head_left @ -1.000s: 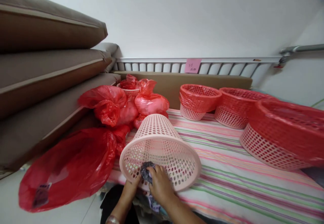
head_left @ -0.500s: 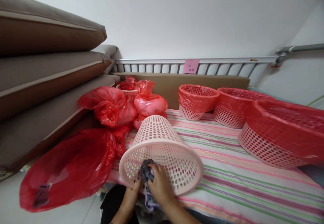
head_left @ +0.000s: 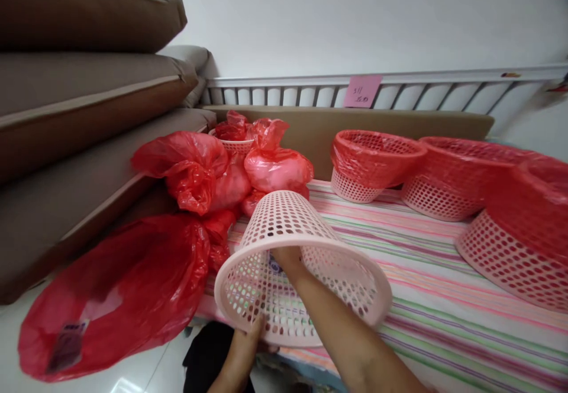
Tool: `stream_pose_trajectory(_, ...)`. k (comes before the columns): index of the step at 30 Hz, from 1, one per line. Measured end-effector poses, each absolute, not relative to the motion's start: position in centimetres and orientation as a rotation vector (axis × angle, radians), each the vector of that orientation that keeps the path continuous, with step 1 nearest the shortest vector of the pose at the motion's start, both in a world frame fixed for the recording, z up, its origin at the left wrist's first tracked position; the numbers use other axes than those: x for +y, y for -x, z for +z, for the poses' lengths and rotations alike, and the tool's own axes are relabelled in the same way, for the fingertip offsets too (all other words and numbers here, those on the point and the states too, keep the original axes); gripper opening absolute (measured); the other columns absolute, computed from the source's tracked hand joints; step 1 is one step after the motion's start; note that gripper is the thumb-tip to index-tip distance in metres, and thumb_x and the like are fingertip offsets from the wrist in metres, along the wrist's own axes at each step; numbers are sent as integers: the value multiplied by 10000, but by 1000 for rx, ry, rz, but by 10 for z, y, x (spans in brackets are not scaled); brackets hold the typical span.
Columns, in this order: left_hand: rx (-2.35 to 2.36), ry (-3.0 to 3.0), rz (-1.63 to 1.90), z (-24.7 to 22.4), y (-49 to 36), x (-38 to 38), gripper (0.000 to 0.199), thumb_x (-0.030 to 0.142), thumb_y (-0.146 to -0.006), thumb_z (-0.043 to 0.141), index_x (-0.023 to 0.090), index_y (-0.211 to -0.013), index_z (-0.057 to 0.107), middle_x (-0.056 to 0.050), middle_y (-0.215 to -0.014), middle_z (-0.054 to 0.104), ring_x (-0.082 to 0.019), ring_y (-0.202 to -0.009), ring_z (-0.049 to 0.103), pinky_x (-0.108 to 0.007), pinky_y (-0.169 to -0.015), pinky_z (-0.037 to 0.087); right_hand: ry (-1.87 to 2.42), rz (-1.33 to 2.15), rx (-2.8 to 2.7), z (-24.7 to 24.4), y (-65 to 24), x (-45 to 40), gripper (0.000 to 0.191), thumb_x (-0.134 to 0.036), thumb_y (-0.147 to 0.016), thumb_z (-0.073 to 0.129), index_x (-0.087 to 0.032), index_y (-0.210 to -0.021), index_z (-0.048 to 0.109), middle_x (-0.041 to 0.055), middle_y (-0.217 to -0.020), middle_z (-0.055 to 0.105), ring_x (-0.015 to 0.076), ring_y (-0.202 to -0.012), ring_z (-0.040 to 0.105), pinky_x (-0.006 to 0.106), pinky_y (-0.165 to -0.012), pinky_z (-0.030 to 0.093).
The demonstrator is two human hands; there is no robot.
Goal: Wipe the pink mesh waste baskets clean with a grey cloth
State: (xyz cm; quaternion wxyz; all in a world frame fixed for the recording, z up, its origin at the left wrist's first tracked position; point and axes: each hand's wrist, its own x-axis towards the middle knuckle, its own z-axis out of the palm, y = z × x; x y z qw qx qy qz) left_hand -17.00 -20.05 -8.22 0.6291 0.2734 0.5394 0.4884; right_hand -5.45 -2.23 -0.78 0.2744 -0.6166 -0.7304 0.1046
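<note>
A pale pink perforated plastic basket lies on its side, its wide mouth facing me. My left hand is closed on the lower left of its rim, thumb on the inner side. Deep inside the basket is my right hand, closed around a dark grey and purple cloth. The basket's upper wall hides the fingers in part, and only a bit of the cloth shows beside them.
Several red plastic bags are heaped at the left, one large bag hanging over the edge. Baskets lined with red bags stand along the right on a striped sheet. Stacked cushions rise at far left; a pink note is on the rail.
My right hand has gone from the basket's mouth deep inside, taking the cloth with it. My left hand stays at the rim. The view has shifted a little.
</note>
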Motion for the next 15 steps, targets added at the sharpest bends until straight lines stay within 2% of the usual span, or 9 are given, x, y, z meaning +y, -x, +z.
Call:
stream_pose_trajectory(2, 1238, -630, 1104, -80, 170, -199, 867, 550, -648, 685, 196, -1380, 386, -109, -910, 655, -296, -768, 679, -370, -525, 586, 1664, 270, -1973, -7, 55, -24, 483, -247, -880, 418, -208, -1359, 380, 81, -1412, 408, 249, -1330, 280, 404, -1059, 233)
stream_pose_trajectory(4, 1250, -629, 1101, -79, 170, -199, 859, 540, -650, 683, 191, -1378, 390, -127, -980, 652, -303, -790, 679, -375, -524, 586, 1650, 294, -2040, -6, 53, -37, 505, -203, -806, 493, -203, -1309, 446, 91, -1360, 466, 254, -1281, 355, 371, -1025, 283)
stream_pose_trajectory(6, 1284, -632, 1100, -78, 170, -198, 825, 522, -653, 683, 186, -1359, 420, -149, -1073, 638, -314, -815, 676, -382, -511, 583, 1634, 343, -2123, -7, 50, -61, 506, -149, -708, 546, -191, -1211, 535, 100, -1198, 581, 254, -1132, 491, 344, -941, 359)
stream_pose_trajectory(8, 1317, -649, 1124, -78, 169, -198, 787, 502, -650, 687, 178, -1330, 459, -161, -1123, 634, -320, -806, 678, -396, -508, 581, 1624, 379, -2176, -9, 46, -93, 483, -131, -649, 561, -197, -1126, 587, 82, -1033, 630, 237, -979, 554, 318, -855, 400)
stream_pose_trajectory(11, 1341, -687, 1194, -74, 168, -197, 691, 458, -619, 728, 150, -1216, 565, -151, -1067, 682, -316, -816, 685, -416, -643, 588, 1554, 413, -2240, -13, 37, -142, 463, -139, -642, 555, -228, -1094, 599, 61, -1000, 610, 217, -953, 541, 295, -848, 390)
stream_pose_trajectory(15, 1317, -737, 1292, -60, 174, -197, 594, 419, -588, 764, 136, -1096, 640, -132, -1071, 702, -339, -1034, 630, -421, -882, 523, 1468, 434, -2322, -13, 23, -178, 480, -166, -657, 562, -252, -1128, 572, 53, -1077, 560, 223, -1032, 484, 299, -904, 350)
